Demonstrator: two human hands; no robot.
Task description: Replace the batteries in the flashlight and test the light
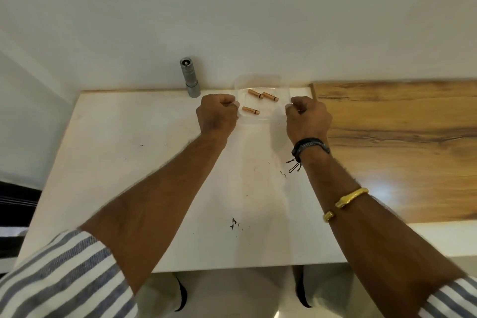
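A clear plastic container (260,79) stands at the far edge of the white table (144,168), with three copper-coloured batteries (251,110) lying inside it. My left hand (216,116) grips its left rim and my right hand (308,117) grips its right rim, both with fingers curled closed. A silver flashlight (189,77) stands upright on its head against the wall, just left of the container and apart from my left hand.
A white wall (232,20) rises right behind the table. To the right lies a wood-grain surface (402,150). Dark scuff marks (235,223) dot the tabletop. The table's near edge runs above my lap.
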